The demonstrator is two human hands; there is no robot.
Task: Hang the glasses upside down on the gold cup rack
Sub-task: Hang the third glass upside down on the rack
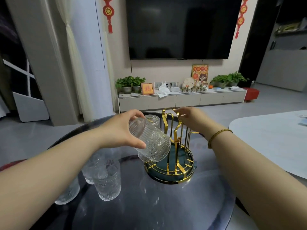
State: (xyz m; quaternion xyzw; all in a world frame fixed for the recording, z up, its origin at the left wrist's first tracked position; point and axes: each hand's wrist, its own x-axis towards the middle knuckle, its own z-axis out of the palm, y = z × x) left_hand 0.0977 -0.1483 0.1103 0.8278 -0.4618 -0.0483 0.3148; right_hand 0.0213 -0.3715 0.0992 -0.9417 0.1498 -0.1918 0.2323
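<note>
Gripping a ribbed glass (150,141) tilted mouth-down just above the tray of the gold rack (174,146), the left hand (119,130) clasps its base; the right hand (191,117) pinches the rack's top loop. Three glasses (108,180) stand upright on the dark round table (149,205).

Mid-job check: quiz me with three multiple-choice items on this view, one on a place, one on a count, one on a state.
1. Where is the right hand?
A. On the top loop of the gold rack
B. Flat on the table
C. On a standing glass

2. How many glasses stand on the table left of the rack?
A. One
B. Three
C. Six

3. How is the glass in the left hand held?
A. Upright
B. Tilted, mouth down toward the rack
C. Lying on the table

Answers: 1 A, fingers touch the loop; 2 B, three stand clustered; 3 B, its base points up-left.
</note>
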